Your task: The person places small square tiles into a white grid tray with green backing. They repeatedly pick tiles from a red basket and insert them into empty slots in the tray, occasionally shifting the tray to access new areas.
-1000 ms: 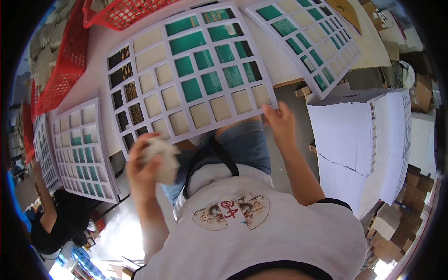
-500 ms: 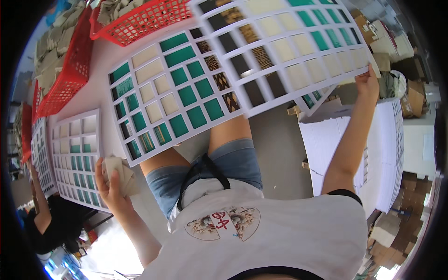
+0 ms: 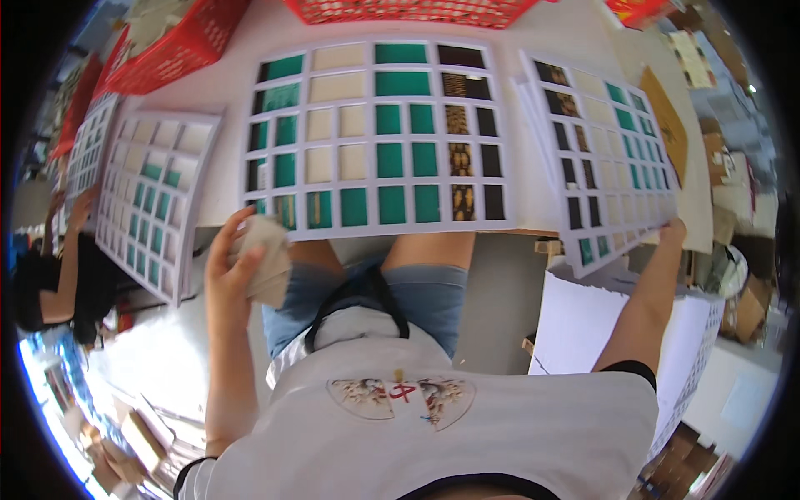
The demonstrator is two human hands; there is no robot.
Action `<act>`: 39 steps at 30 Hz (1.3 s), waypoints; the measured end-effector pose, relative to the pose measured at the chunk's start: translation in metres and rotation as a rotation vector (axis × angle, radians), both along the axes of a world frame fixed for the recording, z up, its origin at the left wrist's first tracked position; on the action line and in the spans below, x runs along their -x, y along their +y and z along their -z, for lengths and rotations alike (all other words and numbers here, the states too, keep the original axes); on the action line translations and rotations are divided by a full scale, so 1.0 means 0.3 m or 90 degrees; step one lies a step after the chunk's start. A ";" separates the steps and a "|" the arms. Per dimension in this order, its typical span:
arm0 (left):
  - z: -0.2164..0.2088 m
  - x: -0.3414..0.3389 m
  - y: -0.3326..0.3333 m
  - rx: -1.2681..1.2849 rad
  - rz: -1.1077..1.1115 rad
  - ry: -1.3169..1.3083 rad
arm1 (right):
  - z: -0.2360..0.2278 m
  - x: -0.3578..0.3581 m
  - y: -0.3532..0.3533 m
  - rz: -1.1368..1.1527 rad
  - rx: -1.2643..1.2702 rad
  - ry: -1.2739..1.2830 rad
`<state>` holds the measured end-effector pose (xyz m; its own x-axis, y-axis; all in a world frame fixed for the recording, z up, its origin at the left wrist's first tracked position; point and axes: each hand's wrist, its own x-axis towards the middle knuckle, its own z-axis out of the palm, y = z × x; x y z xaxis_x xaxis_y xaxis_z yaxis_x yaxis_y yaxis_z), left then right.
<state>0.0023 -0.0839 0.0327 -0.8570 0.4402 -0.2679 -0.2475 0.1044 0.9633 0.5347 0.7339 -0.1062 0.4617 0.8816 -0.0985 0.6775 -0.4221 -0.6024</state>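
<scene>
A white grid panel [image 3: 358,239] with green, cream, black and gold-patterned cells lies flat at the table's near edge before me. Low at its left corner, my left hand [image 3: 227,262] is closed round a small stack of beige squares [image 3: 271,265]; whether these are card or cloth I cannot tell. My right hand [image 3: 672,233] has its fingers closed on the near right corner of a second grid panel [image 3: 607,150], which slants at the table's right end. This panel seems to lie over another white edge at its left.
Red perforated baskets [image 3: 408,10] stand along the table's far side, one at left full of beige pieces. More grid panels [image 3: 146,200] lean at left, near a co-worker's hand [image 3: 81,208]. A white carton [image 3: 575,317] stands below right. A brown board [image 3: 664,117] lies beyond the right panel.
The panel in my right hand has moved right and down, off the middle panel. My left hand with the beige squares has come up and right, to the middle panel's corner.
</scene>
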 end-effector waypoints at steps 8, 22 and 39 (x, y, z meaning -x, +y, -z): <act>0.066 -0.090 0.254 -0.070 0.167 -0.086 | -0.466 1.018 -1.187 -0.658 -0.240 0.279; 0.131 -0.111 0.106 -0.073 0.098 -0.149 | -0.417 1.427 -2.020 -0.958 0.266 0.407; 0.197 -0.032 -0.004 -0.103 0.136 -0.218 | -0.230 1.633 -2.013 -1.218 -0.245 0.136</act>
